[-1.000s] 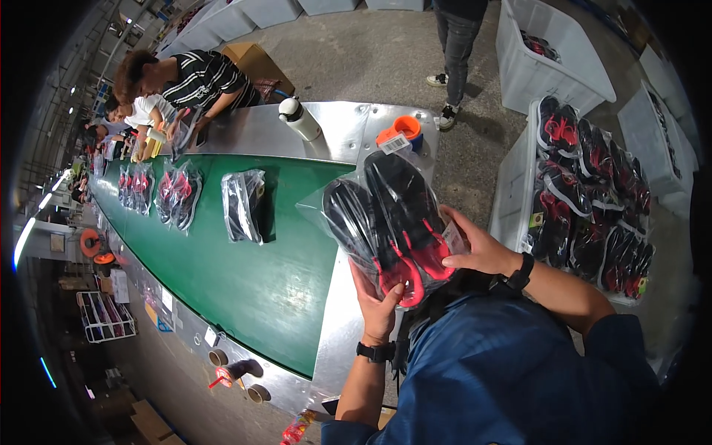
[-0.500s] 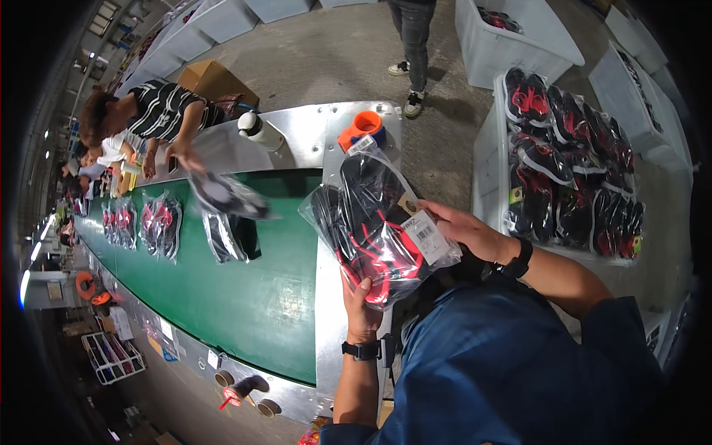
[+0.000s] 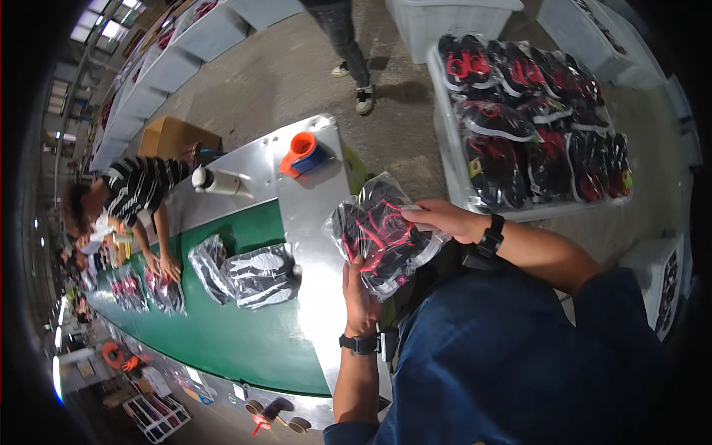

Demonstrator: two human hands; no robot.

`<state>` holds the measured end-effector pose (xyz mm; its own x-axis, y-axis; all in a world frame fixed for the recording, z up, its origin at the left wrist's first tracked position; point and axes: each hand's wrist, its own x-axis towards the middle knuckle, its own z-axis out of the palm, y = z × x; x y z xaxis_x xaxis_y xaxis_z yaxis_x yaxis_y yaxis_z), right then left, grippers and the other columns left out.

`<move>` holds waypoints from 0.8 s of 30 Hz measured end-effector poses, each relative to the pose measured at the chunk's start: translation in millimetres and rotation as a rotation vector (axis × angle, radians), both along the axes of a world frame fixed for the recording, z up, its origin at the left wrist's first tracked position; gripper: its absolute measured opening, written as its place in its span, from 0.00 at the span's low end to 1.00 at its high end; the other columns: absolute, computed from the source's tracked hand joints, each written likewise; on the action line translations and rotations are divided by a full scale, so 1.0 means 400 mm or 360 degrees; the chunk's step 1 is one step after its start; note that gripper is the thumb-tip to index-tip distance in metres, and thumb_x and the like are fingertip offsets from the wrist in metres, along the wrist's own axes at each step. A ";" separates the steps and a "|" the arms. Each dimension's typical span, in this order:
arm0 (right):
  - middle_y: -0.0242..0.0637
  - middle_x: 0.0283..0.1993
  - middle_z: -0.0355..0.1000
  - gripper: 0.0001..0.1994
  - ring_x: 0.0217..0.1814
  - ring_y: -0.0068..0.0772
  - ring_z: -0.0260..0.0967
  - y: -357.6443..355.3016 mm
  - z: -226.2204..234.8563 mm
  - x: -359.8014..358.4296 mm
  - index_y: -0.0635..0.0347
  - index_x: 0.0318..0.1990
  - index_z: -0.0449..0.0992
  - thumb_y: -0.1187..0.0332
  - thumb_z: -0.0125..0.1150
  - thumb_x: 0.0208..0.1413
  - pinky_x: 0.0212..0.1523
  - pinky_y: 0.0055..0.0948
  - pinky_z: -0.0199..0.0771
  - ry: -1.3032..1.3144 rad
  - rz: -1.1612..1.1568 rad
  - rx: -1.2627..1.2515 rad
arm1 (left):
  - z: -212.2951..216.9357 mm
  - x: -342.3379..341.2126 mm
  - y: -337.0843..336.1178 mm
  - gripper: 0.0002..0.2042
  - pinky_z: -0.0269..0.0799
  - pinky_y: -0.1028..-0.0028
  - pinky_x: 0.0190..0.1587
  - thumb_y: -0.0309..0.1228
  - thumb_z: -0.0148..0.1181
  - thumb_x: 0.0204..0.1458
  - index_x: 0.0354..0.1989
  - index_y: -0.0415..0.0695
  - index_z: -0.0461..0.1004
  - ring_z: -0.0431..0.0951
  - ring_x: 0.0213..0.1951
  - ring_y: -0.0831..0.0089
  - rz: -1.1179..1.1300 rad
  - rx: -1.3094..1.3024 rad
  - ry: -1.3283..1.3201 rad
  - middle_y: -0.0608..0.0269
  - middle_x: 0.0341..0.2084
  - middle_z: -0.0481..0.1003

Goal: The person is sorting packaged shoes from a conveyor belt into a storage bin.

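Note:
A clear plastic bag with a pair of black sneakers with red laces (image 3: 380, 236) is held up in front of my body, above the metal table end. My left hand (image 3: 360, 298) grips its near left side, thumb on top. At the bag's right edge, my right hand (image 3: 446, 219) pinches the plastic, the fingers partly hidden beneath. Left of it on the green conveyor belt (image 3: 245, 348) lie a bagged pair of shoes with pale soles up (image 3: 261, 274) and another bagged shoe bundle (image 3: 212, 268) against it.
A co-worker in a striped shirt (image 3: 141, 182) reaches over bagged red-and-black shoes (image 3: 165, 291) on the belt. Orange and blue tape rolls (image 3: 302, 152) and a white bottle (image 3: 221, 182) stand on the metal table. Bagged sneakers fill a grey bin (image 3: 454, 159) at right. Someone stands beyond (image 3: 345, 41).
My view has swung right. The bag in my hands has turned, and its white tag no longer shows. The co-worker has let go of a bagged pair, now on the belt, and reaches to others.

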<state>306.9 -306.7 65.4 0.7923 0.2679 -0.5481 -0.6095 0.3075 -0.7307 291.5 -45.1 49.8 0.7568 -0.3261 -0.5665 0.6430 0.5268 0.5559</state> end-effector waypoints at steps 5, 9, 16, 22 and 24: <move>0.25 0.42 0.75 0.18 0.39 0.17 0.67 -0.152 -0.052 -0.097 0.57 0.50 0.78 0.57 0.68 0.57 0.42 0.19 0.64 0.0112 -0.0208 -0.0123 | 0.076 -0.047 -0.183 0.21 0.70 0.61 0.63 0.37 0.48 0.68 0.66 0.41 0.63 0.75 0.60 0.62 -0.0285 0.0315 -0.0316 0.56 0.59 0.72; 0.25 0.38 0.72 0.19 0.35 0.16 0.65 -0.363 -0.167 -0.229 0.57 0.53 0.75 0.61 0.66 0.56 0.33 0.21 0.63 -0.0015 -0.0417 -0.0057 | 0.058 -0.085 -0.290 0.27 0.69 0.61 0.62 0.41 0.53 0.67 0.70 0.41 0.59 0.74 0.59 0.64 -0.0649 0.0312 -0.0277 0.55 0.58 0.72; 0.35 0.54 0.74 0.28 0.54 0.25 0.72 -0.764 -0.079 -0.527 0.64 0.64 0.67 0.69 0.60 0.54 0.57 0.27 0.72 -0.0225 -0.0966 -0.0195 | 0.006 -0.158 -0.358 0.30 0.72 0.67 0.53 0.42 0.60 0.64 0.68 0.35 0.62 0.76 0.51 0.67 -0.1072 0.0842 -0.0373 0.51 0.53 0.75; 0.31 0.55 0.73 0.29 0.52 0.20 0.70 -1.066 -0.188 -0.712 0.64 0.67 0.66 0.73 0.58 0.55 0.57 0.25 0.69 -0.0266 -0.1234 -0.0619 | -0.022 -0.225 -0.319 0.29 0.73 0.67 0.51 0.42 0.59 0.64 0.67 0.35 0.64 0.77 0.49 0.66 -0.1119 0.1164 -0.0284 0.49 0.52 0.76; 0.32 0.55 0.73 0.30 0.52 0.19 0.69 -1.125 -0.198 -0.700 0.64 0.68 0.65 0.73 0.58 0.56 0.57 0.25 0.69 -0.0261 -0.1236 -0.0663 | -0.014 -0.239 -0.317 0.29 0.74 0.69 0.49 0.40 0.61 0.63 0.66 0.33 0.64 0.78 0.48 0.65 -0.1102 0.1274 -0.0199 0.49 0.50 0.77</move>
